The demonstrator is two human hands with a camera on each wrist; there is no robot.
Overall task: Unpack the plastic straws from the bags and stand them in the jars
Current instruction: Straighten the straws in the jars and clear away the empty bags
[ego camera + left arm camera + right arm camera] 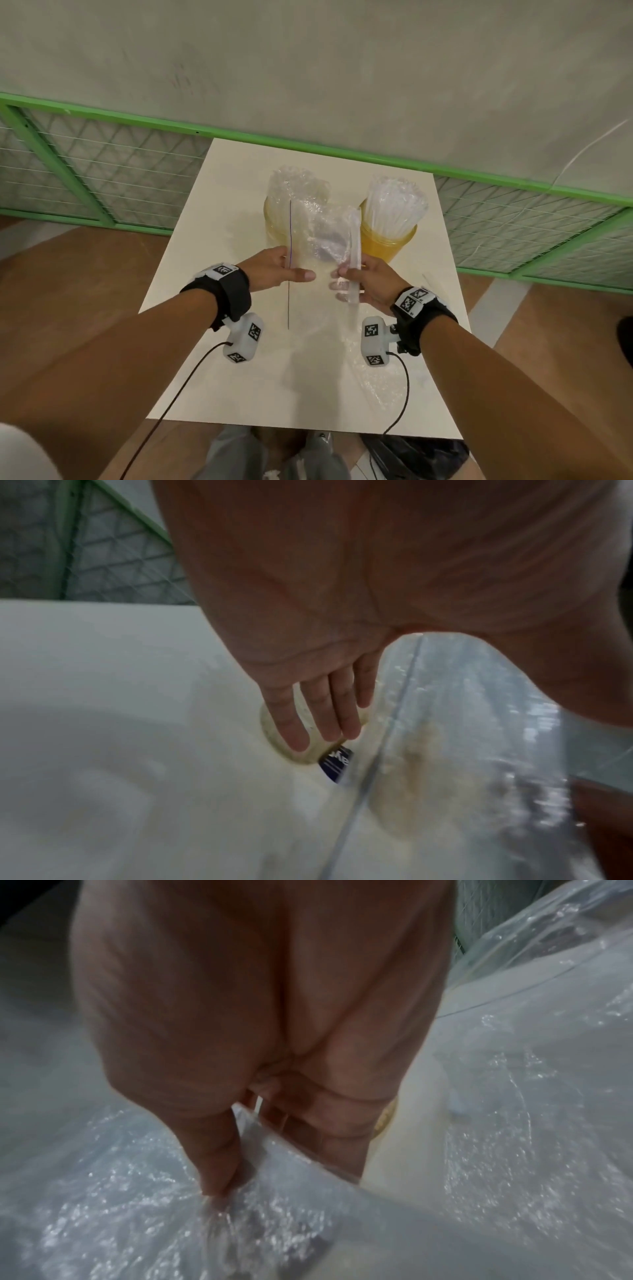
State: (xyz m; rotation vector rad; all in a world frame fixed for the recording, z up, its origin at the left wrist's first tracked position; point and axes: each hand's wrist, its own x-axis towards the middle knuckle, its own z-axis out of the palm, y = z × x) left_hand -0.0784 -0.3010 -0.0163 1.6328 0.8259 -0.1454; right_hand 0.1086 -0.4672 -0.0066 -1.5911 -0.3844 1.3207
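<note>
While the clear bag [318, 236] hangs between your hands above the worktop [205, 359], it hides most of the left jar [274, 219] behind it, so whether any straws stand in that jar cannot be told. Both wrist views are blurred, and your palms fill much of each. Your left hand [274, 269] pinches the bag's left edge, thumb in front; in the left wrist view its fingers [318, 710] lie straight behind the film. Your right hand [370, 284] grips the bag's right edge, thumb pressed to the fingers through the plastic. The bag is thin, crinkled and see-through, with a dark line down its left seam, and looks slack. More crumpled plastic [298, 185] bulges above the left jar. The right jar [388, 240], yellow-tinted, stands beside it on the worktop, packed with upright white straws [394, 205]. Another clear bag [373, 377] lies flat near your right wrist.
</note>
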